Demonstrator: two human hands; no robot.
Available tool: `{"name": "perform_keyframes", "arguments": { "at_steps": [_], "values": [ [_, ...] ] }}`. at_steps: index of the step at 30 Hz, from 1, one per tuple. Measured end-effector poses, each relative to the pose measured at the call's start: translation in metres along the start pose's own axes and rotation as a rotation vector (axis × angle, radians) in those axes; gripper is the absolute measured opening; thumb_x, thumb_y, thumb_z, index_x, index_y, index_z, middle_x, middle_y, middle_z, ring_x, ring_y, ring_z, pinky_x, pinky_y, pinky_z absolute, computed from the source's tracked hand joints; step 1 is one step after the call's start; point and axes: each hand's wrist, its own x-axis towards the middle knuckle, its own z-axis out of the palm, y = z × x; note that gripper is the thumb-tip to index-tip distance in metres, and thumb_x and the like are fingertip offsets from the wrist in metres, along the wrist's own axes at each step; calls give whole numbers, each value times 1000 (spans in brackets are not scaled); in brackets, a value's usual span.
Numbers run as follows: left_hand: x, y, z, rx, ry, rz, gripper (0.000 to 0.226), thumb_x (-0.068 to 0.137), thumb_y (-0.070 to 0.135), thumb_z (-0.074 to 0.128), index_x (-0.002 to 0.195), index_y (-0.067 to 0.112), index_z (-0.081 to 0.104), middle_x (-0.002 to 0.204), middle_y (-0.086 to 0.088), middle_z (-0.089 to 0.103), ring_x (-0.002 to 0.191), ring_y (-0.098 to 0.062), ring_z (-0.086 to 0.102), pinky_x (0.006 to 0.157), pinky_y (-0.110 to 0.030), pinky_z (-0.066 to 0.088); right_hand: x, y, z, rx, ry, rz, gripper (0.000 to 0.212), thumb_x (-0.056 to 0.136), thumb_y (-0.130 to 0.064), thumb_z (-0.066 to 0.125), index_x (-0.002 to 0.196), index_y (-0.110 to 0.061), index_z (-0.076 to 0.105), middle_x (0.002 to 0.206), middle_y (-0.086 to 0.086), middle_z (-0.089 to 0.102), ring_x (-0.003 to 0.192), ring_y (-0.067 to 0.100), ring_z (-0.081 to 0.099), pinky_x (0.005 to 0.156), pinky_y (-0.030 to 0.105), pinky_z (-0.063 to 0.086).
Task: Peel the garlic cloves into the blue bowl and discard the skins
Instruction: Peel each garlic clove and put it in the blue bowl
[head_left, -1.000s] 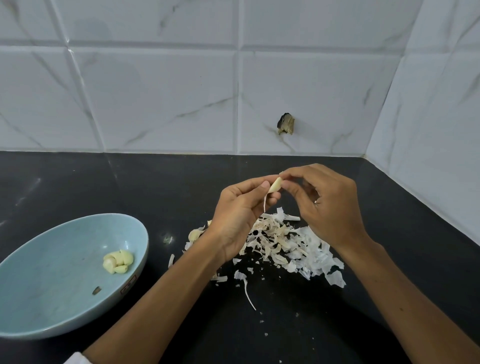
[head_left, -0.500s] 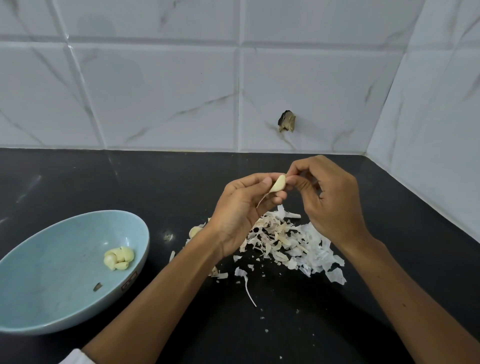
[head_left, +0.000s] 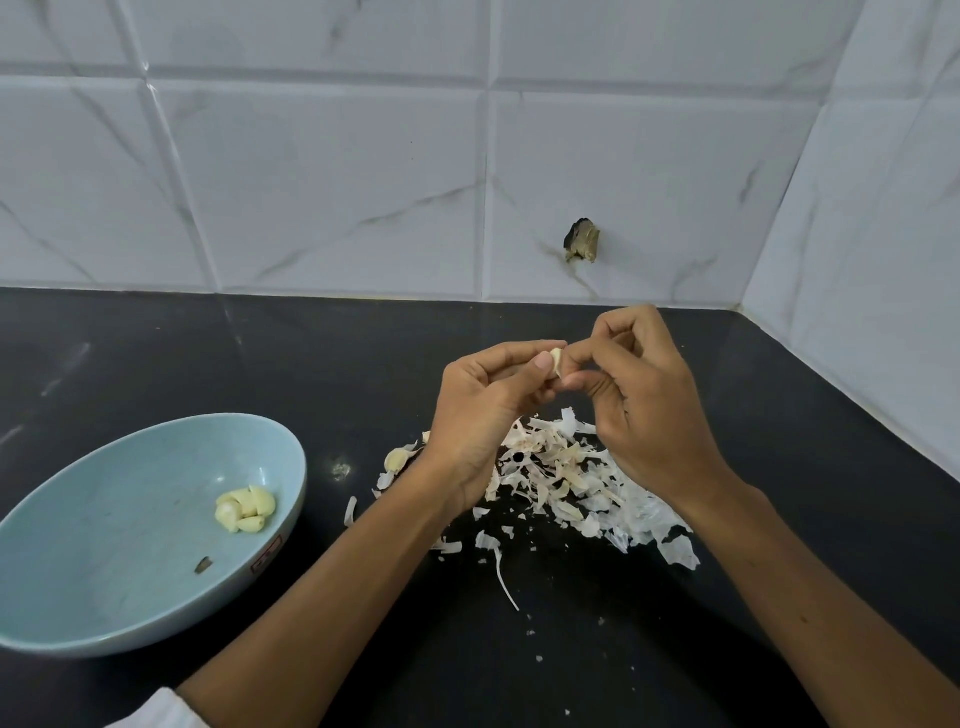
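1. A black counter (head_left: 156, 353) runs under white marbled tiles (head_left: 322, 182); your hands work above it.
2. Your left hand (head_left: 483, 410) pinches the garlic clove (head_left: 557, 361) between thumb and fingertips, and your right hand (head_left: 644, 410) nips its other end. Both are grasping it.
3. The clove is likely light, firm and slick once bare, so hold it gently by the ends.
4. The skins (head_left: 561, 467) lie directly below both hands. The blue bowl (head_left: 104, 519) holds the peeled cloves (head_left: 245, 509) and sits well to the left of your left wrist.

Nothing legible here: just a small red-edged sticker (head_left: 266, 554) on the blue bowl (head_left: 130, 519), print too tiny to read.
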Motion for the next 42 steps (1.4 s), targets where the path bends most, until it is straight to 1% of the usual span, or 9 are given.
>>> {"name": "perform_keyframes", "arguments": {
  "at_steps": [6,13,17,22,26,28,32,35,42],
  "values": [
    [-1,2,1,-24,37,-31,17,97,9,64,110,8,76,98,-13,76,92,-25,67,98,-44,55,-2,-2,2,19,-77,-45,7,91,-4,67,88,-10,70,105,-5,44,89,1,49,79,14,47],
    [7,12,-9,-259,117,-52,15,98,6,61,110,5,70,105,-15,77,85,-12,71,82,-21,59,-4,-8,5,98,-265,-92,12,91,1,68,87,-10,70,98,-5,54,85,3,55,78,11,47],
    [8,12,-9,-318,141,-62,13,98,8,62,107,4,71,98,-11,76,83,-10,71,80,-19,58,-1,-5,-3,48,-244,10,6,86,-20,76,83,-23,71,73,-22,63,72,1,59,67,13,41],
    [8,11,-8,-305,146,-78,16,99,13,61,106,4,72,89,-8,73,76,-8,67,76,-16,58,-1,-5,-8,109,-255,78,16,75,-36,88,77,-25,76,62,-22,65,63,-2,65,61,8,47],
    [8,9,-6,-268,122,-100,19,100,15,59,111,6,72,92,-6,75,74,-7,63,72,-16,57,0,-3,-7,117,-313,57,41,83,-64,67,74,-25,77,56,-11,66,51,7,63,52,18,47],
    [8,8,-6,-260,102,-101,21,101,15,58,113,6,71,92,-5,75,74,-7,62,72,-16,56,0,-3,-6,84,-294,34,44,89,-62,61,71,-23,75,55,-10,66,50,8,62,53,20,47],
    [7,7,-4,-225,58,-99,20,101,16,59,112,8,73,92,-3,75,75,-6,61,75,-17,56,-1,-2,-9,98,-228,103,22,82,-35,80,68,-22,71,54,-13,64,52,5,64,55,12,45],
    [6,5,-3,-200,38,-95,19,101,17,59,110,9,74,92,-1,75,75,-5,61,75,-17,56,0,-2,-10,126,-234,154,24,75,-22,87,82,-23,65,67,-12,64,64,11,63,60,21,51],
    [4,-2,0,-148,6,-95,20,101,16,59,110,7,74,87,-2,69,73,-6,58,76,-19,54,2,-5,-8,256,-34,193,22,90,-20,76,110,-14,68,88,-5,67,72,15,64,62,19,52]
  ]
}}
